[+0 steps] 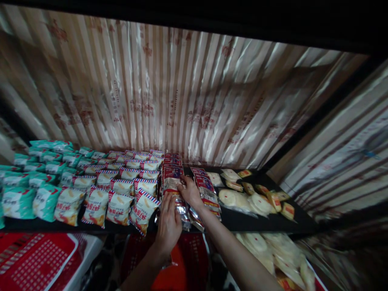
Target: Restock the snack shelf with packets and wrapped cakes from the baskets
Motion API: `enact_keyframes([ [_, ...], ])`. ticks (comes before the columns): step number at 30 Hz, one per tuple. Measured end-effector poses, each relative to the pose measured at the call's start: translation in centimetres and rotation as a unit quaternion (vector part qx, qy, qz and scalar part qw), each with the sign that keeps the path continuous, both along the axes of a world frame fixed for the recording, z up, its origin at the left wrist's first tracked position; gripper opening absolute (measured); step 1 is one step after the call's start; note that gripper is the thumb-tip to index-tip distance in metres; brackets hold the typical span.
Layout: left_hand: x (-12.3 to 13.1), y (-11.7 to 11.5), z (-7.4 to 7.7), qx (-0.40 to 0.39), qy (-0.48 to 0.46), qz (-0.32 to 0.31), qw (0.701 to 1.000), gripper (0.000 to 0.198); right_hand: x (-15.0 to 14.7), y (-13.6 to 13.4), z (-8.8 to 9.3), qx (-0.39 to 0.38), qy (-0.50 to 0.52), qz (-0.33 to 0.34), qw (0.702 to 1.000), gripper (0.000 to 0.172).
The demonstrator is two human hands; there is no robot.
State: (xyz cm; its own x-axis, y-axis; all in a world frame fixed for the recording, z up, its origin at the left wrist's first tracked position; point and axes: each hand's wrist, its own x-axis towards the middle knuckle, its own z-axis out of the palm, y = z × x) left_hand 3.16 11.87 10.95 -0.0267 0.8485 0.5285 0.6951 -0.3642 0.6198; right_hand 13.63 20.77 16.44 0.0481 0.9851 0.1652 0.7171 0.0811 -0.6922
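The left hand (pixel 169 218) lies over the near part of the stack (pixel 172 171), its fingers straight and close together. The right hand (pixel 190 192) reaches onto the same stack from its right side, thumb and fingers bent over the packets; whether either hand grips one or only presses, I cannot tell. The stack runs from front to back on the shelf (pixel 300 210). Behind the hands its red packets overlap in an orderly line, so that part looks finished; under and in front of the hands the silvery ends lie less evenly, and that part looks unsettled.

Just right of the stack, a second stack (pixel 204 182) is laid in a similar overlapping line, though its near end spreads a little. Left of the stack, white bags (pixel 119 208) stand in close rows, and beyond them green bags (pixel 20 202) do likewise; both groups look done. Farther right of the stack, the discs (pixel 236 199) in clear wrap and the small yellow packs (pixel 274 200) lie scattered, so that side seems the least ordered. Below and right of the stack, more wrapped discs (pixel 266 254) are heaped.
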Motion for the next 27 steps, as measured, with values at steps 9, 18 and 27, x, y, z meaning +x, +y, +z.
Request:
enact_keyframes([
  [9,0.1,-1.4,-0.6,0.012,0.01,-0.001,1.0,0.045,0.1,-1.6,-1.4,0.054,-0.06,-0.003,0.997,0.038],
  [18,-0.3,-1.6,-0.3,0.02,0.022,-0.013,0.999,0.044,-0.1,-2.0,-2.4,0.098,-0.001,0.001,0.995,0.037],
  [27,-0.6,-4.0,1.3,0.057,0.059,-0.082,0.993,0.038,5.0,-3.8,-4.4,0.149,-0.027,-0.064,0.986,0.031],
])
